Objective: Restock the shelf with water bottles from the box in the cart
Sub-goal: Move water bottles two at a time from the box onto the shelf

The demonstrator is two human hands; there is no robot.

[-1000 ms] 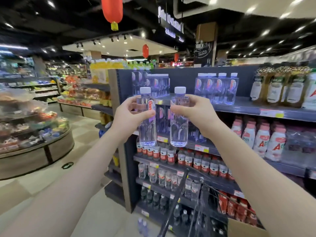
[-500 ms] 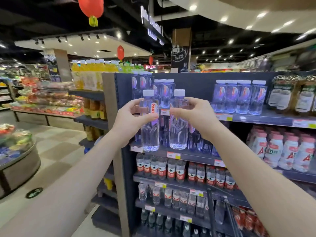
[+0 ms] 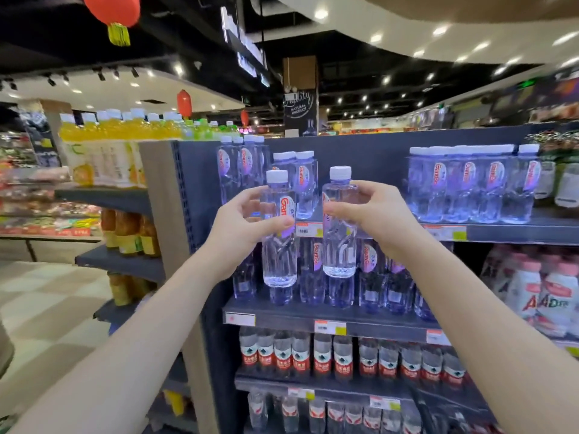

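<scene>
My left hand (image 3: 242, 225) grips a clear water bottle (image 3: 279, 261) with a white cap and a red-lettered label, held upright. My right hand (image 3: 372, 214) grips a second such bottle (image 3: 340, 245), also upright, a little higher. Both bottles hang in front of the dark grey shelf unit, level with the top shelf's front edge (image 3: 501, 231). On that top shelf, matching bottles stand at the left (image 3: 300, 186) and at the right (image 3: 470, 186), with a bare gap between them. More of the same bottles (image 3: 376, 280) fill the shelf below. The cart and box are out of view.
Red-labelled bottles (image 3: 341, 358) line the third shelf, smaller ones the shelf under it. White drink bottles (image 3: 539, 292) stand at the right. Yellow juice bottles (image 3: 106, 151) top the neighbouring unit at the left. Tiled aisle floor (image 3: 47, 308) lies to the left.
I have moved closer to the shelf unit and both hands have carried their bottles up toward the top shelf. The cart handle has dropped out of view.
</scene>
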